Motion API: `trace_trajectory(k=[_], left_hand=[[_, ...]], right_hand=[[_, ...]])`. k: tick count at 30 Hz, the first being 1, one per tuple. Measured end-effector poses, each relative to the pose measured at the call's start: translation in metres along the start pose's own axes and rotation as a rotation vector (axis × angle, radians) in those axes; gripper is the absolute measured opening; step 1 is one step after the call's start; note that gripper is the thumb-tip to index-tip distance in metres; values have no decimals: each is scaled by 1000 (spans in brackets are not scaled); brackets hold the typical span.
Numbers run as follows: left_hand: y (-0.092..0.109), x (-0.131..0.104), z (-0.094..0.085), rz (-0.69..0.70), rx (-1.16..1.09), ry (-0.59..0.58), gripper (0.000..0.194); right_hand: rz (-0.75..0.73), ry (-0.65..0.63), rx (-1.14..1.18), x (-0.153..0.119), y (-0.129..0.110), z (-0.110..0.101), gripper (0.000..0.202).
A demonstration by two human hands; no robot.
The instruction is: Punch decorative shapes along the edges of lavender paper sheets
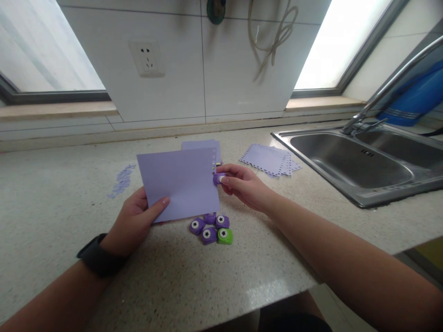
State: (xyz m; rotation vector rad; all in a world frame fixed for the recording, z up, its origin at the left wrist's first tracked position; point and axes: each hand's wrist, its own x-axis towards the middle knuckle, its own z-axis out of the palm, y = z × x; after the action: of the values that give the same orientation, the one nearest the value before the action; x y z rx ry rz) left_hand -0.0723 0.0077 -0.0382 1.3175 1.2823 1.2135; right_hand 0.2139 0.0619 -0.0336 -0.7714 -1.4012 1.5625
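My left hand (140, 214) grips a purple sheet of paper (180, 184) by its lower left corner, thumb on top. At the sheet's right edge, my right hand (244, 186) pinches a small purple craft punch (218, 179) against the paper. A column of small punched holes runs along that edge above the punch. Just below the sheet, several purple punches with star marks, one of them a purple punch (208, 235), lie grouped with a green punch (224, 236). Behind the held sheet lies more purple paper (199, 145), partly hidden.
Purple sheets with punched borders (265, 158) lie overlapped at the back right, beside the steel sink (353, 157) and its faucet (356, 122). Small purple paper scraps (122, 181) are scattered on the left of the speckled countertop (62, 193). A tiled wall (166, 99) stands behind.
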Motion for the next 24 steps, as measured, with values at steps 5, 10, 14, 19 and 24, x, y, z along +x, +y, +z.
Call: trace_trajectory(k=[5, 10, 14, 19, 24], left_hand=[[-2, 0, -1, -11, -32, -8, 38], [-4, 0, -3, -22, -54, -17, 38], [-4, -1, -3, -26, -57, -11, 37], [-4, -1, -2, -25, -52, -16, 40], [-1, -2, -2, -44, -29, -15, 39]], right_hand=[[7, -3, 3, 0, 1, 0, 31], [11, -2, 23, 0, 0, 1, 31], [16, 4, 20, 0, 1, 1, 32], [10, 4, 38, 2, 5, -1, 35], [-9, 2, 56, 2, 6, -1, 36]])
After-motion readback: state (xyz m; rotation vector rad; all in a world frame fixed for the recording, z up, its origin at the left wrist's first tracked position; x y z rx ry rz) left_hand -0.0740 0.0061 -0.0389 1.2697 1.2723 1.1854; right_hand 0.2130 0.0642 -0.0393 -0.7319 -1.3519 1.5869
